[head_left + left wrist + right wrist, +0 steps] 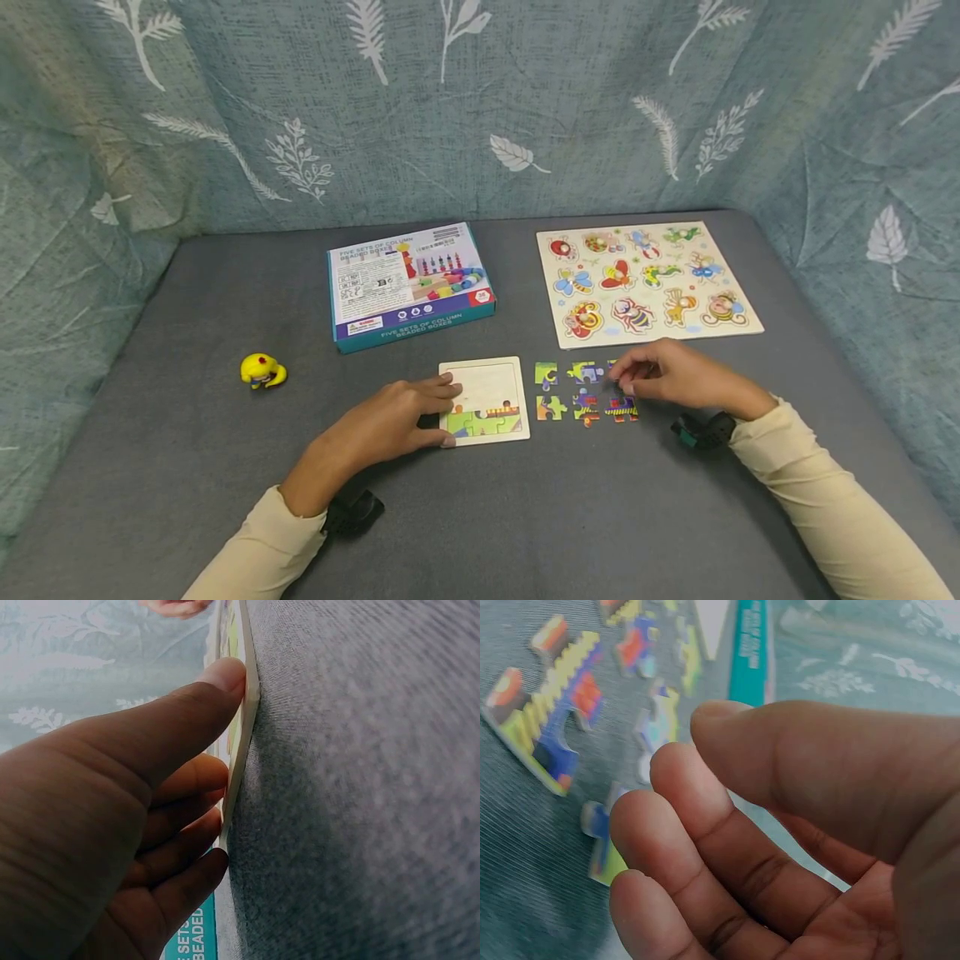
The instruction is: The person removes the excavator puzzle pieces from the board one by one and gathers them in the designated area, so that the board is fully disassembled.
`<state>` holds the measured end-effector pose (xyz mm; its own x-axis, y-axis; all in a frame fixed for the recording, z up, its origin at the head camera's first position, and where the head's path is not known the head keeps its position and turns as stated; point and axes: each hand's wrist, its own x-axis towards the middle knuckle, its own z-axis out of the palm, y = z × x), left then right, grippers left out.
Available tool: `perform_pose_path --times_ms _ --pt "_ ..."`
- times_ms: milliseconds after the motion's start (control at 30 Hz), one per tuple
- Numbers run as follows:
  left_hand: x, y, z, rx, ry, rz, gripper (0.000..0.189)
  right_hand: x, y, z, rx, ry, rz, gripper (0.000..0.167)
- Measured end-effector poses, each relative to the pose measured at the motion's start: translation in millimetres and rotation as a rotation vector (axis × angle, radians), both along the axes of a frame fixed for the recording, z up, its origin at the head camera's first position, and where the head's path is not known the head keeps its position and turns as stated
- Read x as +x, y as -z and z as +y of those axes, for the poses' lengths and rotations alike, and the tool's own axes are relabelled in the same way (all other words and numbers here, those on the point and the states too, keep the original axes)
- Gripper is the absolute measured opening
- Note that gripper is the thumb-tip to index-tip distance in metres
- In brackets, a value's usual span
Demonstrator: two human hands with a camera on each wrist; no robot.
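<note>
the upper-right loose puzzle piece (612, 364), right of the frame's centre, sits just left of the right hand's fingertips and partly behind them, so its long axis cannot be told. the right hand (670, 375) is the nearer one; its fingers are loosely bent, thumb close to them, with no piece seen in their hold. five more loose pieces (551, 407) lie below and leftward in two rows. left of those, at mid-frame, is the wooden tray (491, 382), its bottom strip filled. the left hand (397, 417) rests on its left edge, fingers gently bent, thumb at the lower left corner. farther out: a boxed set (408, 287) upper centre, an insect board (648, 283) upper right, a yellow toy (262, 371) at left.
</note>
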<state>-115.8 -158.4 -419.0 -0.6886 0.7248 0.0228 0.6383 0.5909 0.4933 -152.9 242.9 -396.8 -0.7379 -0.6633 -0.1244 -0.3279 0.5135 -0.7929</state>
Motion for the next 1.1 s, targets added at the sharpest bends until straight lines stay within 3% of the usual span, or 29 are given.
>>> perform_pose_path --times_ms 333,700,1100 --pt "0.6 0.0 1.2 -0.012 0.003 0.017 0.050 -1.6 -8.9 -4 0.023 0.043 0.018 0.015" --pt "1.4 -1.1 1.2 -0.017 -0.001 0.022 0.051 -5.1 -6.8 -27 0.002 0.003 0.043 0.014" --pt "0.3 -0.2 -0.5 -0.013 -0.008 0.004 0.055 -10.3 -4.4 -60 -0.008 -0.105 0.082 0.012"
